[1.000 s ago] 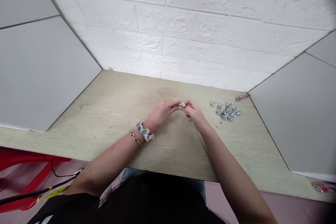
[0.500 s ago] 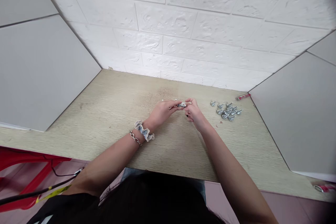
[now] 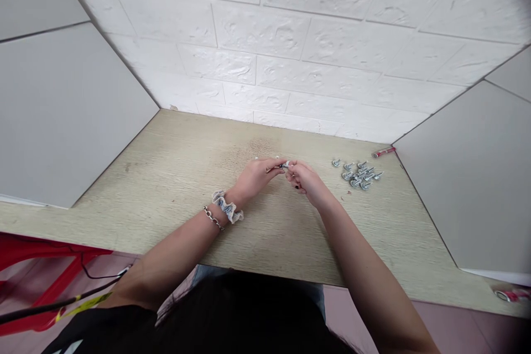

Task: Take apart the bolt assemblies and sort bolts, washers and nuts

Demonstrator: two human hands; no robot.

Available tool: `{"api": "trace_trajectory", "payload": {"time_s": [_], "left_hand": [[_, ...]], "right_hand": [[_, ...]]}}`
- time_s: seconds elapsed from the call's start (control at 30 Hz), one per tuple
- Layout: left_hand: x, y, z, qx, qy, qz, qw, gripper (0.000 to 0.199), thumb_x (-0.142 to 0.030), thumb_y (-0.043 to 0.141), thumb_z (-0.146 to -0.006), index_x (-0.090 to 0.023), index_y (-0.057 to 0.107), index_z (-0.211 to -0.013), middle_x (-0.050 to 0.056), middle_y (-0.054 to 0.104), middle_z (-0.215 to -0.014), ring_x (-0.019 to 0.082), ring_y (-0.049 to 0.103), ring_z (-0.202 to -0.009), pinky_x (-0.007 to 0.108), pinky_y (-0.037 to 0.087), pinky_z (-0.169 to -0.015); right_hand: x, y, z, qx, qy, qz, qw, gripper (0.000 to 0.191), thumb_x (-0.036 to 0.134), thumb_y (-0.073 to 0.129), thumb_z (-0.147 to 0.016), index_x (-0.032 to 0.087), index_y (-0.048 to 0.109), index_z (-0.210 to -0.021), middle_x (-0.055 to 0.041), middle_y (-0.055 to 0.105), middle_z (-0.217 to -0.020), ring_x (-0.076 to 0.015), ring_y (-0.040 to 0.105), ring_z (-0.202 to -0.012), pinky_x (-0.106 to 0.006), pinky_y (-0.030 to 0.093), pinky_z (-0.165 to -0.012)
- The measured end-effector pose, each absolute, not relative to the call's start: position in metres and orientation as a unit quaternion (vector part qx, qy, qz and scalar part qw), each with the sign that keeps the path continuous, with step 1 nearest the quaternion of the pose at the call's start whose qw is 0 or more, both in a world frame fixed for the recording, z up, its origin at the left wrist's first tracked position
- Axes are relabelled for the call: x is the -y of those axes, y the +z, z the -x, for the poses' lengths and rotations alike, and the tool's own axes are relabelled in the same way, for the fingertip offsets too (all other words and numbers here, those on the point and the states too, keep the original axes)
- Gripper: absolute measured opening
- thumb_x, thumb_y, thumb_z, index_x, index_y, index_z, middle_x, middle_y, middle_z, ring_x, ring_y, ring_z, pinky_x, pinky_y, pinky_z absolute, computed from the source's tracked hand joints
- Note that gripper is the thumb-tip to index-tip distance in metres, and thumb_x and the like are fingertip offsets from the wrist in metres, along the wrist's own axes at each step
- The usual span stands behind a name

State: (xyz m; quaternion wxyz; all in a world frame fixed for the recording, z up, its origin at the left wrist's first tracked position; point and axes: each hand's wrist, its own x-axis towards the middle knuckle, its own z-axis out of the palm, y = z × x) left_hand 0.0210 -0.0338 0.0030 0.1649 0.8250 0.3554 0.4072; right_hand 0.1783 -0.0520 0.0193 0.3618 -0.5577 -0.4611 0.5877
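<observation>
Over the middle of the table, my left hand (image 3: 258,176) pinches one end of a small silvery bolt (image 3: 285,165) between thumb and fingers. My right hand (image 3: 307,181) has its fingertips closed around the other end, so most of the bolt is covered. The two hands almost meet there. To the right of my right hand lies a loose pile of similar metal bolts (image 3: 360,177) with wide round heads or washers; they are too small to make out exactly.
The wooden table (image 3: 174,177) runs back to a white brick-patterned wall (image 3: 282,72). Grey panels (image 3: 74,105) stand at both sides. A red object (image 3: 384,152) lies by the right panel, and another red cylinder (image 3: 513,296) near the front right edge. A red stool (image 3: 53,287) stands lower left.
My right hand's fingers have curled in and closed nearer around the bolt, covering more of it. My left hand and the pile have stayed in place.
</observation>
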Motion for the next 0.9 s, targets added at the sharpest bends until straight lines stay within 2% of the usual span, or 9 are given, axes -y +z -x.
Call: {"api": "trace_trajectory", "payload": {"time_s": [0.1, 0.17, 0.23, 0.33, 0.5, 0.6, 0.77, 0.9], "left_hand": [[0.034, 0.002, -0.021, -0.359, 0.405, -0.825, 0.161, 0.023, -0.028, 0.054, -0.083, -0.022, 0.063, -0.104, 0.001, 0.069, -0.092, 0.013, 0.064, -0.078, 0.022, 0.049, -0.069], [0.034, 0.002, -0.021, -0.361, 0.406, -0.824, 0.16, 0.024, -0.028, 0.055, -0.083, -0.022, 0.063, -0.104, 0.002, 0.069, -0.093, 0.014, 0.064, -0.079, 0.023, 0.05, -0.07], [0.034, 0.002, -0.021, -0.362, 0.408, -0.823, 0.162, 0.023, -0.028, 0.055, -0.083, -0.021, 0.064, -0.103, 0.003, 0.068, -0.094, 0.014, 0.064, -0.08, 0.023, 0.05, -0.071], [0.035, 0.003, -0.021, -0.36, 0.408, -0.822, 0.169, 0.023, -0.028, 0.055, -0.083, -0.021, 0.064, -0.103, 0.003, 0.068, -0.095, 0.014, 0.064, -0.082, 0.023, 0.05, -0.072], [0.035, 0.005, -0.021, -0.361, 0.403, -0.822, 0.179, 0.024, -0.028, 0.055, -0.083, -0.021, 0.063, -0.104, 0.002, 0.068, -0.097, 0.014, 0.064, -0.083, 0.023, 0.05, -0.075], [0.035, 0.006, -0.021, -0.372, 0.398, -0.82, 0.176, 0.022, -0.027, 0.055, -0.083, -0.021, 0.064, -0.102, 0.002, 0.069, -0.094, 0.013, 0.064, -0.08, 0.022, 0.05, -0.073], [0.034, 0.006, -0.021, -0.403, 0.388, -0.81, 0.175, 0.021, -0.028, 0.056, -0.082, -0.019, 0.065, -0.099, 0.002, 0.069, -0.091, 0.013, 0.064, -0.076, 0.023, 0.05, -0.071], [0.033, 0.005, -0.022, -0.414, 0.388, -0.805, 0.175, 0.022, -0.027, 0.058, -0.081, -0.019, 0.065, -0.1, 0.002, 0.069, -0.092, 0.014, 0.064, -0.077, 0.024, 0.05, -0.073]], "right_hand": [[0.049, 0.019, -0.179, 0.416, 0.613, 0.557, 0.375, 0.022, 0.039, 0.044, -0.073, 0.024, 0.038, -0.089, 0.0054, 0.049, -0.063, -0.0055, 0.028, -0.039, -0.017, 0.013, -0.036], [0.048, 0.016, -0.179, 0.408, 0.613, 0.574, 0.358, 0.028, 0.049, 0.035, -0.079, 0.022, 0.039, -0.082, 0.0042, 0.047, -0.059, -0.0056, 0.027, -0.038, -0.017, 0.013, -0.035], [0.048, 0.014, -0.18, 0.421, 0.604, 0.59, 0.331, 0.044, 0.06, 0.027, -0.08, 0.019, 0.039, -0.069, 0.003, 0.041, -0.052, -0.0053, 0.026, -0.038, -0.018, 0.013, -0.035], [0.049, 0.013, -0.18, 0.449, 0.593, 0.584, 0.324, 0.054, 0.067, 0.025, -0.079, 0.018, 0.035, -0.059, 0.003, 0.035, -0.047, -0.0053, 0.025, -0.038, -0.019, 0.014, -0.036], [0.051, 0.014, -0.18, 0.438, 0.611, 0.562, 0.346, 0.043, 0.058, 0.039, -0.079, 0.018, 0.04, -0.063, 0.0033, 0.04, -0.052, -0.0053, 0.027, -0.039, -0.019, 0.015, -0.037], [0.05, 0.014, -0.183, 0.467, 0.597, 0.541, 0.364, 0.039, 0.054, 0.045, -0.076, 0.017, 0.045, -0.066, 0.0023, 0.046, -0.058, -0.0056, 0.033, -0.044, -0.019, 0.022, -0.038], [0.049, 0.018, -0.188, 0.531, 0.551, 0.511, 0.391, 0.032, 0.047, 0.056, -0.072, 0.016, 0.052, -0.077, -0.0001, 0.056, -0.068, -0.008, 0.05, -0.06, -0.022, 0.039, -0.057], [0.05, 0.022, -0.19, 0.547, 0.524, 0.498, 0.421, 0.03, 0.036, 0.064, -0.067, 0.016, 0.053, -0.085, -0.0005, 0.059, -0.072, -0.0096, 0.053, -0.067, -0.025, 0.042, -0.066]]}}
